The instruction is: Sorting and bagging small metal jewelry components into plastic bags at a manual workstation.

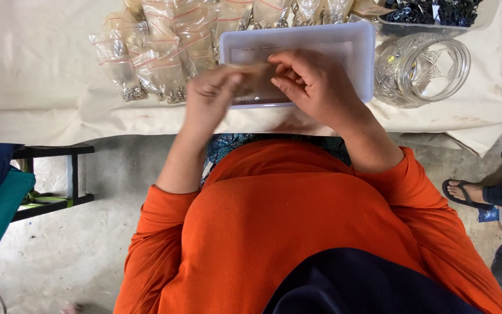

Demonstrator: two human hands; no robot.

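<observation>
Hands meet over the white tray (355, 40): your left hand (210, 96) and right hand (309, 78) pinch a small clear bag (251, 68) together.

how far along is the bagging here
Done: a spread of filled small clear plastic bags lies on the cream cloth. In hand: left hand and right hand work one blurred bag over the white rectangular plastic tray. Left: dark pieces in a clear container, seemingly unbagged.
</observation>
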